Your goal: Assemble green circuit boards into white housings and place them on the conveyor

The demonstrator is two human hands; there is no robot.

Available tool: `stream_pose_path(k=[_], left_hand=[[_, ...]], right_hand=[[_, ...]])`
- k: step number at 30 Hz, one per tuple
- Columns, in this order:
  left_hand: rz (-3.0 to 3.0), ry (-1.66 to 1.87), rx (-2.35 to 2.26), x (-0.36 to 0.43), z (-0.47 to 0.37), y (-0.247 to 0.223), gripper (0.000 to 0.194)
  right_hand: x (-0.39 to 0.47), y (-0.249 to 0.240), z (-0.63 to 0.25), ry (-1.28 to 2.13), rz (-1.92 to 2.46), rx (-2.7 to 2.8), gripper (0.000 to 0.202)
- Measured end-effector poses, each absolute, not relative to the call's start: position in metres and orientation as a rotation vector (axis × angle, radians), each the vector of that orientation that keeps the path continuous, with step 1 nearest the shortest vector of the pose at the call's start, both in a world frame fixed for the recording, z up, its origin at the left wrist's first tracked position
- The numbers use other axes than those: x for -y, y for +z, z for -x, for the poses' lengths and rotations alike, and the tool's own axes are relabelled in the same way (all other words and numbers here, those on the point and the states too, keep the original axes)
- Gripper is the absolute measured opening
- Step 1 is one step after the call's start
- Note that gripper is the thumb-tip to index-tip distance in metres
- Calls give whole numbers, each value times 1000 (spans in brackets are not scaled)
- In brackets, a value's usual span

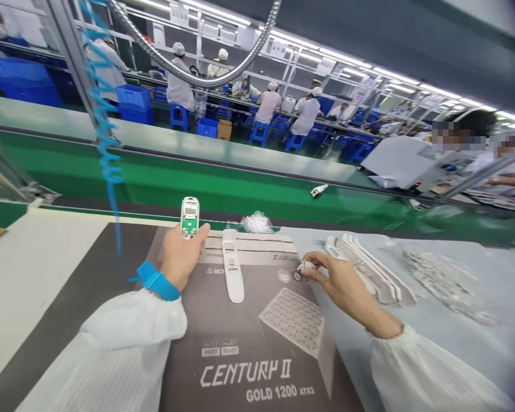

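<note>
Upright in my left hand [182, 249] is a white device half [190, 216] with a small screen and a green circuit board showing. A blue strap goes round that wrist. Between the two hands a long white casing [233, 269] lies on the dark printed box [240, 326]. At the box's right edge, the fingertips of my right hand [330, 277] pinch a small white part [306, 265], with a dark round piece [297, 276] beside it. The small part's details are too fine to tell.
Right of the box lie several white casings [369, 269] and a pile of clear-bagged parts [442, 280]. Crumpled clear plastic [256, 222] sits behind the box. A white device [319, 190] is on the green conveyor [223, 186]. A coiled blue hose [107, 137] hangs at left.
</note>
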State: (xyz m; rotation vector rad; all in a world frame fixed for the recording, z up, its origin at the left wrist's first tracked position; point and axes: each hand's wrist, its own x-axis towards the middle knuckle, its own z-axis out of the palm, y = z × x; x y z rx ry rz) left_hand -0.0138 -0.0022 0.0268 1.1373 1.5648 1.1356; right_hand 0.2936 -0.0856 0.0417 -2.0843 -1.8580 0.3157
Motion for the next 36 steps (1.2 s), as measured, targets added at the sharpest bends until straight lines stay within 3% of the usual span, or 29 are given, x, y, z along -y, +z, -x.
stream_pose_path(k=[7, 14, 23, 36], left_hand=[[-1131, 1144, -1541, 0, 13, 21, 34], [-1108, 1147, -1485, 1, 13, 25, 32], [-1146, 1122, -1474, 2, 12, 28, 34], [-1126, 1139, -1448, 1, 13, 27, 32]], right_hand=[[55, 51, -197, 583, 1594, 2220, 29], [39, 18, -172, 230, 1576, 2268, 25], [30, 11, -173, 22, 1249, 2339, 10], [25, 24, -162, -49, 1430, 2405, 21]])
